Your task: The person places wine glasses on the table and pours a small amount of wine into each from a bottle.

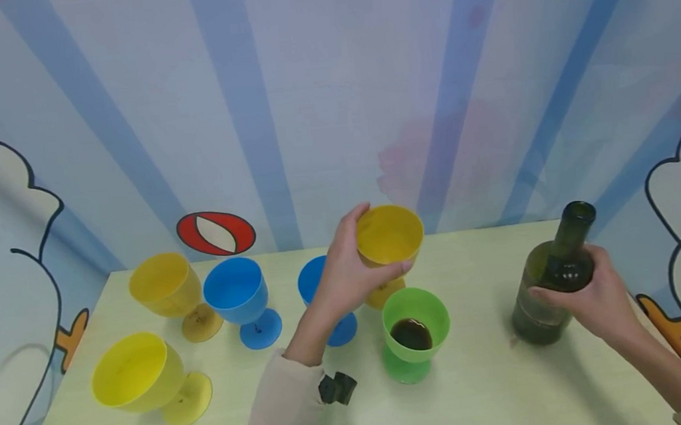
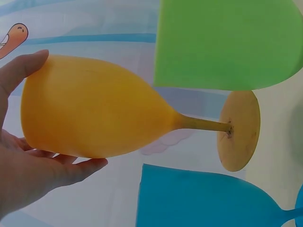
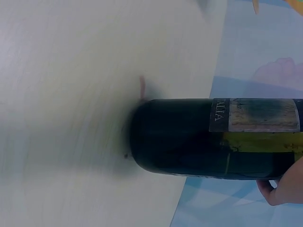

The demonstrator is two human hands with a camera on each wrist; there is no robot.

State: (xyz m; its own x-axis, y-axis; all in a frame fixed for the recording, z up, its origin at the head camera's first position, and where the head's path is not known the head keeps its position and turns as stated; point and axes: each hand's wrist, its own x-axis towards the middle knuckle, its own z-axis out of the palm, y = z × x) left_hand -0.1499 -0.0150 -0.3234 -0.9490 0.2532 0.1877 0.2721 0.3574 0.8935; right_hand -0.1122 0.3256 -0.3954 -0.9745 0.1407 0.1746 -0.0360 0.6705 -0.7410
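Note:
My left hand (image 1: 349, 265) grips the bowl of a dark yellow goblet (image 1: 390, 235), thumb on one side and fingers on the other. In the left wrist view the goblet's stem (image 2: 201, 124) and round foot are bare; whether the foot touches the table cannot be told. Just in front of it stands a green goblet (image 1: 407, 367) with dark liquid (image 1: 411, 334) in its bowl. At the right, my right hand (image 1: 605, 295) grips a dark green wine bottle (image 1: 541, 317) around its upper body. The bottle is roughly upright, and its label (image 3: 262, 115) shows in the right wrist view.
Left of the left arm stand a blue goblet (image 1: 235, 291), another dark yellow goblet (image 1: 166, 286) and a bright yellow goblet (image 1: 131, 372). A second blue goblet (image 1: 342, 330) is partly behind the left hand. A striped backdrop (image 1: 332, 106) rises behind the pale table (image 1: 481, 395).

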